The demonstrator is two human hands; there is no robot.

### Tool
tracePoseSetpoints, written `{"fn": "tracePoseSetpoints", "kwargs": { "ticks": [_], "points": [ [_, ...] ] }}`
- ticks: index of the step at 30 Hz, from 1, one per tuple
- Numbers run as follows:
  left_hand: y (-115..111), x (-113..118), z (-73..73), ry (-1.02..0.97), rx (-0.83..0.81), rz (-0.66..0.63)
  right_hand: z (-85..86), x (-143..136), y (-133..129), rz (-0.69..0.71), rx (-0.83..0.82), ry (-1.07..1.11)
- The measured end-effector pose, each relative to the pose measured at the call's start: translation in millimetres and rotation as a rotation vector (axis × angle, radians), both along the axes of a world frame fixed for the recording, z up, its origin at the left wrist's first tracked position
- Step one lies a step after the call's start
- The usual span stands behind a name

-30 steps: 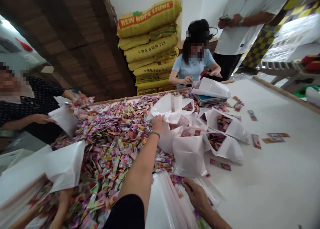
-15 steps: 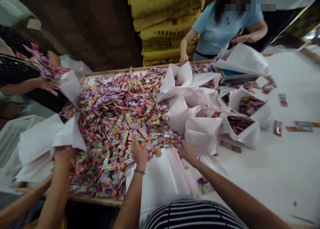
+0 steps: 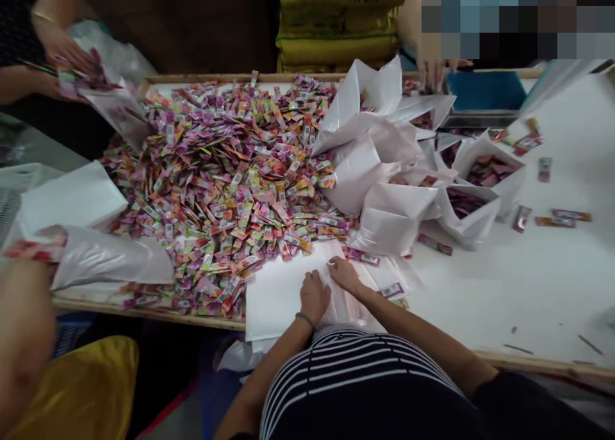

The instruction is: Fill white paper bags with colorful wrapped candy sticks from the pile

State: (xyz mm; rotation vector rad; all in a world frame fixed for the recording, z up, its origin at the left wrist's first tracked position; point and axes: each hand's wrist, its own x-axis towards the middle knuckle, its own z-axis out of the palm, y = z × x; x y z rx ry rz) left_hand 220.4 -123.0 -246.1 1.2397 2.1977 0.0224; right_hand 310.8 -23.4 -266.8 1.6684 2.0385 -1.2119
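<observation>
A stack of flat white bags [image 3: 278, 293] lies at the table's near edge, in front of my striped shirt. My left hand [image 3: 315, 296] rests on the stack with its fingers curled; whether it holds anything is hidden. Just to the right, my right hand [image 3: 342, 275] is closed at the upper part of the stack, its fingertips pinched on a white bag's edge. Beyond both hands spreads a large heap of small colourful packets [image 3: 240, 190]. Open white bags [image 3: 398, 216] with packets inside stand to the right of the heap.
Other people's hands work at the left [image 3: 67, 49], lower left and top right. A blue folder-like object [image 3: 486, 91] lies at the back. Loose packets [image 3: 435, 244] are scattered on the right. A wooden rim [image 3: 192, 319] edges the table; yellow sacks [image 3: 336, 17] are stacked behind.
Both my hands have moved from the packet heap's edge onto the white bag stack, closer together. The view has tilted down. At the left, another person's bag now lies on its side.
</observation>
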Motion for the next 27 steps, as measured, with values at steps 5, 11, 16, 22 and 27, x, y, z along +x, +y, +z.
{"fn": "tracePoseSetpoints", "kwargs": {
  "ticks": [5, 11, 16, 22, 27],
  "points": [
    [11, 15, -3.1, 0.073, -0.037, -0.054, -8.7, 32, 3, 0.001, 0.011, -0.026],
    [0, -3, 4.6, 0.075, -0.052, -0.166, -6.5, 43, -15, -0.074, 0.051, 0.039],
    [-21, -16, 23.7, 0.078, -0.026, -0.214, 10.7, 33, -21, -0.001, 0.132, 0.095],
    [-54, -26, 35.0, 0.055, -0.012, -0.082, 53.9, -28, 11, 0.161, 0.570, 0.273],
    [-74, -17, 16.7, -0.025, -0.054, -0.010, 66.7, -160, -7, 0.642, 0.685, 0.330]
  ]
}}
